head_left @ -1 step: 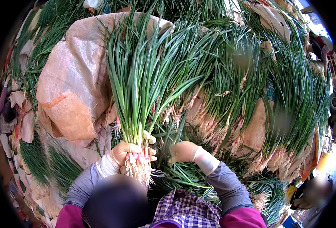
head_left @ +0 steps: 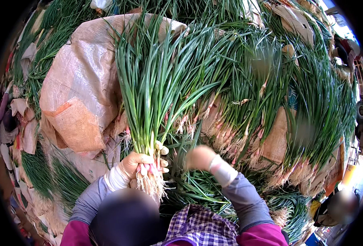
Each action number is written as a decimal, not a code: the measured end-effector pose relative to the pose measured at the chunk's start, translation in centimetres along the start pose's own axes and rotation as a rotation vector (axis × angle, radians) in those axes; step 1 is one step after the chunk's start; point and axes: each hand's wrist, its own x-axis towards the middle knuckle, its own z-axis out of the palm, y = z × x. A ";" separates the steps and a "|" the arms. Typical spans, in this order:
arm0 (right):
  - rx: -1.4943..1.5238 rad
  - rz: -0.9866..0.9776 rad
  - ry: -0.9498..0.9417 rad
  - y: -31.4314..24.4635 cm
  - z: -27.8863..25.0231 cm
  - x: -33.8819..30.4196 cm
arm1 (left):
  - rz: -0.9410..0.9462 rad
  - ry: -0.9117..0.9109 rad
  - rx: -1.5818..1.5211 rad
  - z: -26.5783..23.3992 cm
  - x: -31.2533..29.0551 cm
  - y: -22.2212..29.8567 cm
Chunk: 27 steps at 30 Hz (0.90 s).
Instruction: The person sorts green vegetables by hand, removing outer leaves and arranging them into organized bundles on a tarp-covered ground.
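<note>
Upright in my gloved left hand (head_left: pixel 135 165) stands a thick bunch of green garlic (head_left: pixel 148 94), with long flat green leaves, pinkish bulbs and pale stringy roots. The fingers wrap round its stems just above the bulbs, and the roots hang below the hand. To the right of the bunch, apart from it, is my gloved right hand (head_left: pixel 200 158). Motion smears its fingers, so whether it holds anything is unclear. Loose green leaves (head_left: pixel 200 188) lie under it.
More green garlic (head_left: pixel 238 98) lies in rows to the right, roots toward me. A pale woven sack (head_left: pixel 81 78) is folded at the left. Leafy piles (head_left: pixel 66 176) lie at lower left. At the far left and lower right, other people are partly visible.
My right hand has shifted slightly upward and is more blurred. My left hand and the bunch have hardly moved.
</note>
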 end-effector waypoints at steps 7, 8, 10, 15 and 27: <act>0.320 0.731 0.796 3.3 -7.7 8.6 | 0.130 -0.274 -0.037 6.4 -2.0 1.4; 0.293 0.635 0.913 3.9 -7.6 8.3 | 0.203 -0.362 0.018 6.9 -1.9 1.8; 0.640 0.411 0.992 4.3 -7.6 7.1 | 0.273 -0.296 0.105 7.8 -2.2 2.2; 1.230 0.183 0.569 0.6 -4.4 -0.4 | 0.097 0.142 0.533 5.2 -0.3 1.4; 0.428 0.168 0.706 -7.1 -0.1 -2.4 | -0.268 0.259 0.517 2.2 2.4 -1.8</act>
